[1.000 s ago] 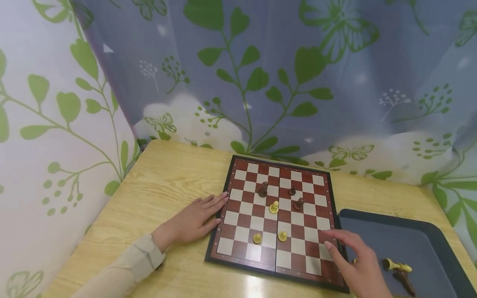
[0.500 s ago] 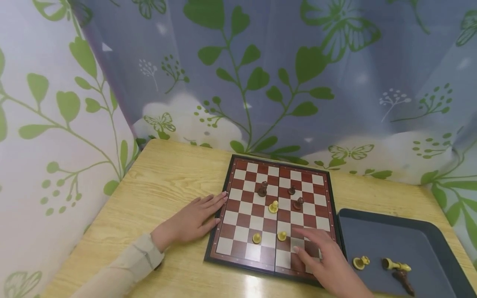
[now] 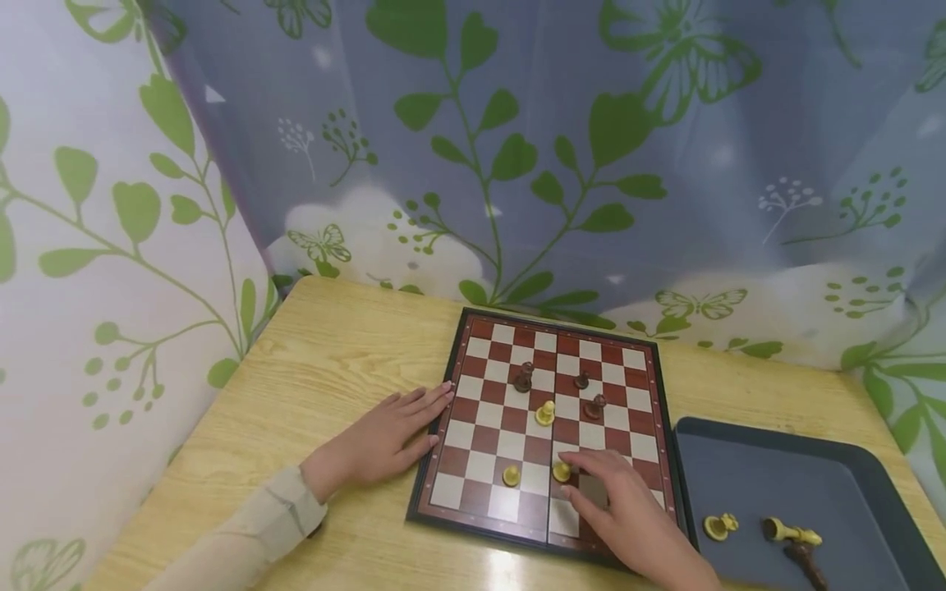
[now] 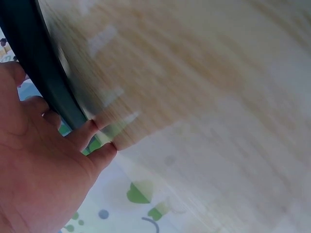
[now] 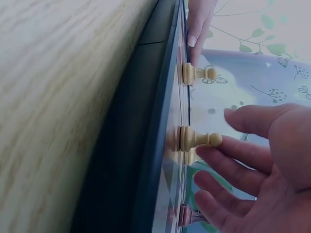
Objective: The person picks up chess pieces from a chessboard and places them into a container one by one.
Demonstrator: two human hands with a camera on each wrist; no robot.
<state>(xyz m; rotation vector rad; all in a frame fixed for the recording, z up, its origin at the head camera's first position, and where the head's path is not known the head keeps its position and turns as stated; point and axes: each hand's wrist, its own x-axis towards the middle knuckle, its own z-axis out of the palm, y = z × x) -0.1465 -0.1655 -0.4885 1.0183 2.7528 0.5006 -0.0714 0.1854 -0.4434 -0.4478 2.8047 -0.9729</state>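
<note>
Shifted left since 0.5 s ago, the right hand (image 3: 624,517) is now at the near yellow pawn (image 3: 562,473); the left hand (image 3: 380,435) stays put. Leaf-printed fabric (image 3: 547,148) hangs behind a wood-grain desk (image 3: 355,345). On the desk lies a chessboard (image 3: 536,450), with a dark tray (image 3: 739,460) just beside its right edge.

At the board's left edge, the left hand lies flat, fingers extended, gripping nothing. Over the board, the right hand's fingers are parted about the pawn and do not yet pinch it.

The work looks partway along: 6 pieces stand on the board, while 3 lie tipped over in the tray, 2 yellow (image 3: 791,532) (image 3: 720,526) and 1 dark brown (image 3: 805,565). Standing are a tall dark piece (image 3: 523,377), a shorter dark piece (image 3: 594,407), a dark pawn (image 3: 581,381) and 3 yellow pawns. The near one, just right of the fold, is upright and appears not lifted.

Only the head view shows the tray. The right wrist view reveals what the head view leaves unclear: the thumb (image 5: 248,119) is apart from the pawn, while another finger is at its head, touching or nearly so.
</note>
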